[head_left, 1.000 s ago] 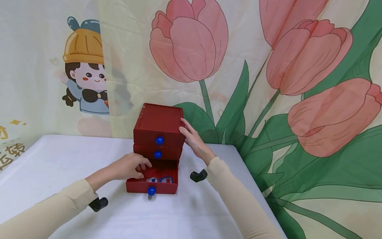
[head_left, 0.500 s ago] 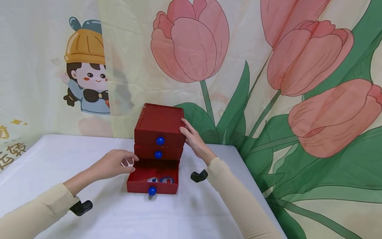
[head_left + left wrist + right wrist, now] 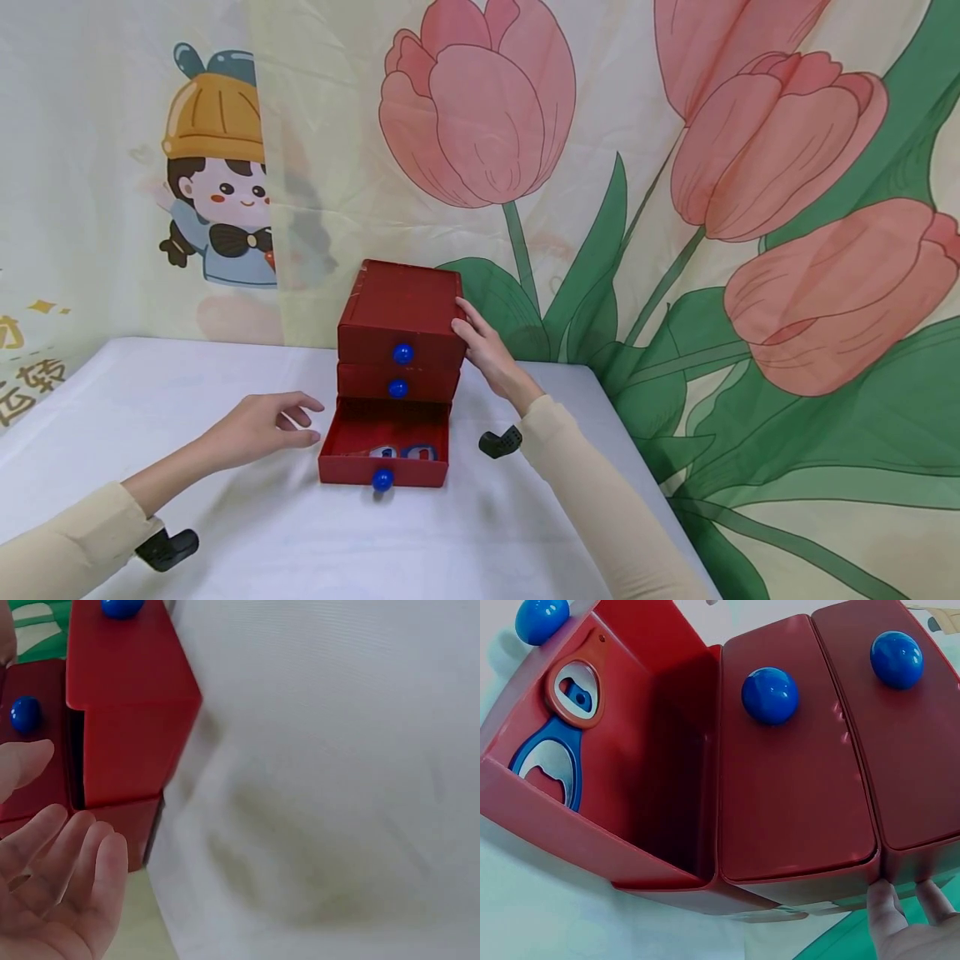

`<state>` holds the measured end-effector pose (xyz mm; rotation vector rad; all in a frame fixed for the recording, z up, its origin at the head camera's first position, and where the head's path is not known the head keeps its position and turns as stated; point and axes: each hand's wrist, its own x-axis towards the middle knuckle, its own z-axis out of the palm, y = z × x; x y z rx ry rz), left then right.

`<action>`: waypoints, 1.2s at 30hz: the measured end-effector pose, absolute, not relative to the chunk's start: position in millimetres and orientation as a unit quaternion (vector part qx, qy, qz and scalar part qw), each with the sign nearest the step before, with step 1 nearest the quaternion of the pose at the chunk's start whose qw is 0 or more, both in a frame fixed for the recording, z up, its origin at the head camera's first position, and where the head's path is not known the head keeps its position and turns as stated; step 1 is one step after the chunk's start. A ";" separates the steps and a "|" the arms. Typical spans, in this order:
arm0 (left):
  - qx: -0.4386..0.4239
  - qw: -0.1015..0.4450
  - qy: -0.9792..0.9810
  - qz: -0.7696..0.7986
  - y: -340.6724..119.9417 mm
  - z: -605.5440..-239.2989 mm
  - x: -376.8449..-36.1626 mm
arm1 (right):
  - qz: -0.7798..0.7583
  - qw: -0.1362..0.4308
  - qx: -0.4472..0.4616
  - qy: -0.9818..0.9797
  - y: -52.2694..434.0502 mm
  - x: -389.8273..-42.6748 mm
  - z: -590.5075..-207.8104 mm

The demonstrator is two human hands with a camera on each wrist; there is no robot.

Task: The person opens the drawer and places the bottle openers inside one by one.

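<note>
Open left hand (image 3: 52, 889) beside red drawer chest (image 3: 124, 720), white tablecloth (image 3: 337, 772) below.

The only writing in view stands at the far left edge of the hanging backdrop cloth (image 3: 90, 167) — dark Chinese characters (image 3: 26, 383), cut off by the frame, of which "转" can be read — while the red drawer box (image 3: 399, 325) bears no label or number.
</note>
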<state>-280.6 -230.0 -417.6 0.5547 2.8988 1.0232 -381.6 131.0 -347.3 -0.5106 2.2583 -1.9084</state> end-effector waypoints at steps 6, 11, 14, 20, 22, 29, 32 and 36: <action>0.173 0.016 0.924 0.341 -239.3 -424.5 -271.8 | -0.633 0.072 -0.172 0.751 130.2 -381.7 -348.2; 0.143 0.052 0.911 0.384 -243.9 -433.8 -265.8 | -0.635 0.069 -0.171 0.750 130.2 -381.6 -348.3; 0.114 0.087 0.897 0.419 -245.1 -439.1 -261.6 | -0.636 0.067 -0.173 0.749 130.0 -381.2 -347.7; 0.074 0.124 0.885 0.443 -245.3 -445.1 -252.3 | -0.635 0.069 -0.173 0.750 129.7 -381.2 -347.2; 0.063 0.135 0.885 0.440 -244.7 -446.5 -250.3 | -0.635 0.069 -0.172 0.750 129.7 -381.2 -347.2; 0.047 0.174 0.871 0.457 -241.3 -450.1 -245.0 | -0.636 0.068 -0.171 0.750 130.3 -380.6 -347.2; 0.047 0.186 0.862 0.468 -238.3 -451.3 -243.9 | -0.636 0.067 -0.171 0.750 130.5 -380.4 -347.0; 0.047 0.208 0.851 0.480 -233.3 -453.1 -243.9 | -0.635 0.068 -0.171 0.750 130.6 -380.7 -347.1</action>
